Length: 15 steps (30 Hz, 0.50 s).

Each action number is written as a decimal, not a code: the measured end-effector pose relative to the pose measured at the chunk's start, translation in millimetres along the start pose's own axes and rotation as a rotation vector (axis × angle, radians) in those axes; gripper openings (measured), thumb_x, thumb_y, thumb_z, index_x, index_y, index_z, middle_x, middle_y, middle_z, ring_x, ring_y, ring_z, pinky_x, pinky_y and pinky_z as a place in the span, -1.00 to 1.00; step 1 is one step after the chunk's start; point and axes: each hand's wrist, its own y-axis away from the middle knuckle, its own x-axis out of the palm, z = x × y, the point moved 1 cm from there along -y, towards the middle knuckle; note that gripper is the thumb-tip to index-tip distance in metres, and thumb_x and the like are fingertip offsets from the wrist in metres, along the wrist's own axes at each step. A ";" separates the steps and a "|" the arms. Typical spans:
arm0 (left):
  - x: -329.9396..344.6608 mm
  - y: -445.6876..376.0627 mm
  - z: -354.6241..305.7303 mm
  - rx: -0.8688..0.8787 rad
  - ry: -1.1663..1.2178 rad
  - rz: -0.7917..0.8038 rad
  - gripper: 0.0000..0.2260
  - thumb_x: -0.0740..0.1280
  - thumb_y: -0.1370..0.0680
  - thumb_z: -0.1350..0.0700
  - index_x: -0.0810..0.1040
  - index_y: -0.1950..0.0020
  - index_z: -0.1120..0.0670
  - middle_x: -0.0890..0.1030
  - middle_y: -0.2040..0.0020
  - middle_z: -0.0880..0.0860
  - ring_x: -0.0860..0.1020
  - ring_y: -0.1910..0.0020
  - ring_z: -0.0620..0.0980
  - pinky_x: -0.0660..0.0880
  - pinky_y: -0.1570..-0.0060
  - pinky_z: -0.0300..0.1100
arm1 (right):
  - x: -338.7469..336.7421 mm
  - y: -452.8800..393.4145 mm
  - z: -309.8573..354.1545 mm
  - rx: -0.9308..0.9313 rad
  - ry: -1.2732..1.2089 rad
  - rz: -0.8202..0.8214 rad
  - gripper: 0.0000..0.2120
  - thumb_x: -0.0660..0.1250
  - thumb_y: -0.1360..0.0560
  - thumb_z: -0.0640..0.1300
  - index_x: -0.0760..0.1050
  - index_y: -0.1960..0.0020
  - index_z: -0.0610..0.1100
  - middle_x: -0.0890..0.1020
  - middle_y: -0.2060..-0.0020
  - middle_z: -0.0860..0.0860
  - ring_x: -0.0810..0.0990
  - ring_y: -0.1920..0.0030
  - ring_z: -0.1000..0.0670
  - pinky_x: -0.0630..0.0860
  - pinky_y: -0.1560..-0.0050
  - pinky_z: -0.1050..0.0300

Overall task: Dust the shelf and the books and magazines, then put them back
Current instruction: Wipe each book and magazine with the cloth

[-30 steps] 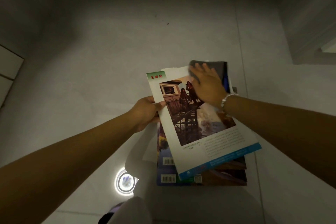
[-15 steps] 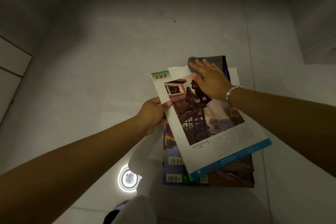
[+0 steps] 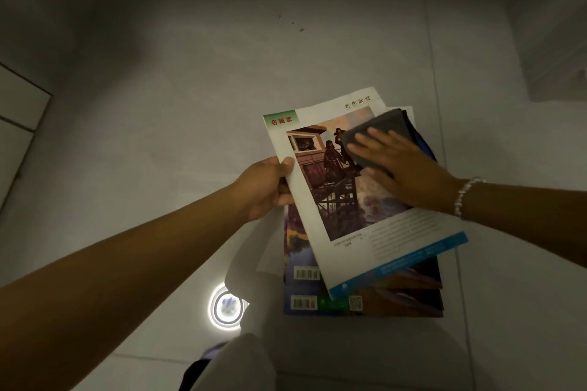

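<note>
Your cloth (image 3: pixel 379 133) has slid down the magazine (image 3: pixel 355 197): right hand (image 3: pixel 403 168) flat, left hand (image 3: pixel 270 187) pinching its edge. The floor's stack (image 3: pixel 365 298) waits, unshelved.

Left hand (image 3: pixel 265 189) pinching a magazine (image 3: pixel 365 200) edge; right hand (image 3: pixel 403 168) flat, fingers straight, pressing a cloth (image 3: pixel 386 128).

open tiled floor (image 3: pixel 190 105) left and ahead, stacked magazines (image 3: pixel 365 298) below the hands, cabinet edge (image 3: pixel 552 73) far right
</note>
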 end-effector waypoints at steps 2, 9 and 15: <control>0.3 -0.1 -4.4 0.007 -0.001 0.005 -0.82 0.13 -0.66 0.14 0.49 -0.16 0.12 0.64 0.04 0.08 0.62 0.07 0.03 0.62 0.20 -0.09 | 5.9 -2.7 26.1 0.151 -0.036 -0.042 -0.48 -0.10 -0.57 0.09 0.11 -0.51 -0.02 0.17 -0.50 0.00 0.02 -0.52 -0.04 -0.20 -0.44 0.09; 0.2 -1.1 -4.4 -0.003 -0.032 -0.017 -0.83 0.12 -0.66 0.13 0.46 -0.18 0.09 0.63 0.03 0.07 0.61 0.06 0.02 0.59 0.15 -0.07 | 40.3 46.5 86.5 -0.343 0.119 0.069 -0.54 -0.01 -0.57 0.06 0.25 -0.44 0.00 0.42 -0.37 0.04 0.28 -0.43 -0.01 0.02 -0.47 0.00; 1.5 -5.8 -0.7 0.018 -0.019 -0.084 -0.80 0.15 -0.65 0.15 0.49 -0.21 0.13 0.62 -0.08 0.12 0.62 0.07 0.03 0.61 0.23 -0.12 | 12.9 33.0 -3.5 -0.205 0.131 0.054 -0.52 -0.02 -0.60 0.05 0.05 -0.50 0.02 0.20 -0.46 0.03 0.06 -0.48 0.02 -0.03 -0.48 -0.03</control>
